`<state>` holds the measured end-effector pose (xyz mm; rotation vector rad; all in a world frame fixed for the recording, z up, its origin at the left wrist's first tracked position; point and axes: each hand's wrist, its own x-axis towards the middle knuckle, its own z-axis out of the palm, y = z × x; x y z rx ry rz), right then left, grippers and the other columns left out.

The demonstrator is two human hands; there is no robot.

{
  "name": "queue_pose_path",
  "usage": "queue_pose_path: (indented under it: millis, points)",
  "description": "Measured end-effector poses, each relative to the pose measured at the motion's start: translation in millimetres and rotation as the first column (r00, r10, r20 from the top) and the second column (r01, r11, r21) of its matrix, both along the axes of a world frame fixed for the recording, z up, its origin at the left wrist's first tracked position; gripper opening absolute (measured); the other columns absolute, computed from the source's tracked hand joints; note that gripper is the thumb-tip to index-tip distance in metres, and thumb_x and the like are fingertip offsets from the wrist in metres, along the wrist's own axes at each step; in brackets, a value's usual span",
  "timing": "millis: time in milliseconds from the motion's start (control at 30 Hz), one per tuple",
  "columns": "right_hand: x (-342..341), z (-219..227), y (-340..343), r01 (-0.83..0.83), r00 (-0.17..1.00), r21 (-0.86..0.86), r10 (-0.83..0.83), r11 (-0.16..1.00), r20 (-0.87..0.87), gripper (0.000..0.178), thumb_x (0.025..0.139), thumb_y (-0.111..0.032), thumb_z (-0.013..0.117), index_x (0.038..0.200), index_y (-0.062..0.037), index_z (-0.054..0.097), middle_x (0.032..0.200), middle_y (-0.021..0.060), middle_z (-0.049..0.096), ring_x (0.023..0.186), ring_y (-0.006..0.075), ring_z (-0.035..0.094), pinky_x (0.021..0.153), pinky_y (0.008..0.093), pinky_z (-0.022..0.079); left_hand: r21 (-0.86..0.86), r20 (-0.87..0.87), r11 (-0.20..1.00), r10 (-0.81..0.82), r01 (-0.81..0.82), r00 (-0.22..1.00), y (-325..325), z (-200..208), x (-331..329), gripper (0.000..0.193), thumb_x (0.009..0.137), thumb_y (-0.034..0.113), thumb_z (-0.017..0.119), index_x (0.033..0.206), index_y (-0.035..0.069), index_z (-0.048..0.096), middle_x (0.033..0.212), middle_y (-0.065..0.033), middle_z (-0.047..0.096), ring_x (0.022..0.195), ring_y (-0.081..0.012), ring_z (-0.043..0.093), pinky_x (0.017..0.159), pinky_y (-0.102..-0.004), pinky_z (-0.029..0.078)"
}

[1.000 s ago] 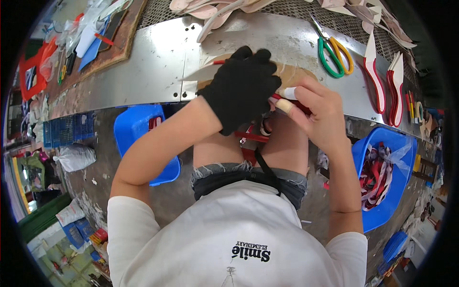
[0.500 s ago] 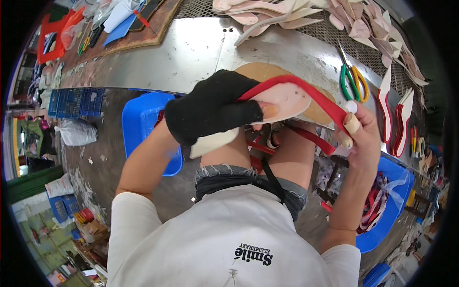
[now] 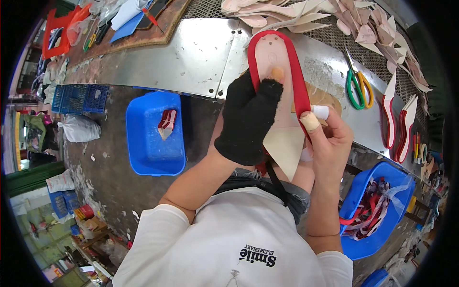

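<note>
Our left hand (image 3: 251,115), in a black, soft-looking glove, grips the sole-shaped piece (image 3: 272,64) with its bare thumb tip pressed on the pale pink, smooth face. Our right hand (image 3: 330,138), at 4 o'clock from the piece's middle, has a narrow pinch on the red strip (image 3: 300,91); a tan wrap (image 3: 310,121) covers its thumb tip and a white wrap (image 3: 320,112) one finger.

We see the piece before our body, reaching over the table's near edge: its rounded end at 12 o'clock with small dark dots, its cream, pointed end at 6. The flat, ribbon-like strip curves around the rounded end and down both long edges.

Beyond it at 12 o'clock, we have a loose pile of pale pink pieces (image 3: 267,14) on wire mesh (image 3: 330,36). The metal tabletop (image 3: 201,57) is shiny and scuffed. At 3 o'clock lie scissors (image 3: 354,76) with one green and one orange loop, then slim red-edged pieces (image 3: 406,126). Between 4 and 5, a blue plastic bin (image 3: 404,191) holds tangled red and whitish strips (image 3: 373,205); between 8 and 9, a blue tub (image 3: 155,153) holds small red-and-pale pieces (image 3: 167,122).
</note>
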<state>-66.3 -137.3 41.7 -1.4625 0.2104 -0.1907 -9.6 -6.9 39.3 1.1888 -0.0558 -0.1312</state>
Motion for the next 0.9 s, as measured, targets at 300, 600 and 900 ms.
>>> queue_pose_path:
  millis: [300,600,900]
  points:
    - [9,-9,-5,0.133,0.989,-0.481,-0.086,0.866,0.119,0.018,0.073,-0.004,0.074,0.088,0.0016,0.066,0.08,0.0038,0.053,0.065,0.0076,0.054,0.055,0.0226,0.041,0.034,0.002,0.998,0.043,-0.043,0.999,-13,-1,-1,0.04,0.095,0.024,0.051,0.126,-0.002,0.051,0.117,-0.0064,0.06,0.094,-0.0116,0.058,0.084,-0.0271,0.047]
    - [25,-18,-18,0.011,0.937,-0.561,0.188,0.827,0.295,0.014,0.073,-0.001,0.069,0.084,0.0029,0.062,0.081,0.0067,0.055,0.062,0.0141,0.052,0.055,0.0235,0.04,0.051,-0.237,0.984,-0.154,0.171,0.959,-3,3,23,0.04,0.091,0.027,0.056,0.117,-0.004,0.054,0.104,-0.0127,0.063,0.087,-0.0172,0.062,0.078,-0.0308,0.051]
    - [32,-16,-24,-0.316,0.946,-0.055,0.319,0.947,0.054,0.015,0.079,-0.001,0.065,0.093,0.0034,0.061,0.087,0.0004,0.054,0.064,0.0052,0.047,0.057,0.0196,0.038,0.077,-0.084,0.829,-0.549,0.554,0.832,18,-20,25,0.046,0.093,0.03,0.056,0.128,0.0,0.05,0.124,-0.0102,0.055,0.107,-0.0168,0.057,0.088,-0.0309,0.049]
